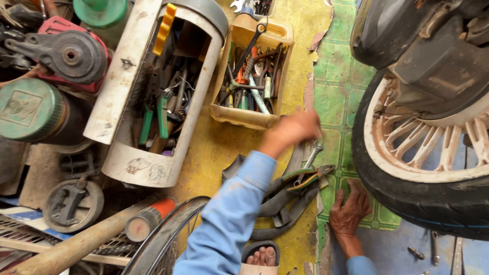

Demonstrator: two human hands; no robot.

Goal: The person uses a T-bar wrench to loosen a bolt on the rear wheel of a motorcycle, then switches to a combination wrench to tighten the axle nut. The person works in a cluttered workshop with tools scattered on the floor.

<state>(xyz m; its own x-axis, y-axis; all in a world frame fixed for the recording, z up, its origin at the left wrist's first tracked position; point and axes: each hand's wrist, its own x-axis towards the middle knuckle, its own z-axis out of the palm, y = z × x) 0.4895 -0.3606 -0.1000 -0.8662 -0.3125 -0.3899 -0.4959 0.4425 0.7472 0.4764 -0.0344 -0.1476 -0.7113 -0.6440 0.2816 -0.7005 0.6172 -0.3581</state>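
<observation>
my left hand (294,130), blurred, grip unreadable, hovers between the yellow tool tray (253,118) and a wrench (311,154); my right hand (349,210) rests flat, fingers spread, on the green mat (336,97).

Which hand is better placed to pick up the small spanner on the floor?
Probably the left hand: it is right beside the spanner, while the right hand lies flat on the green mat, farther off.

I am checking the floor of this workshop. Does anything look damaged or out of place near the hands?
Yes. The floor covering is torn: its green patterned layer has peeled away with ragged edges, baring yellow beneath. The right hand rests flat at this torn edge. Pliers and a wrench lie loose on black rubber strips.
</observation>
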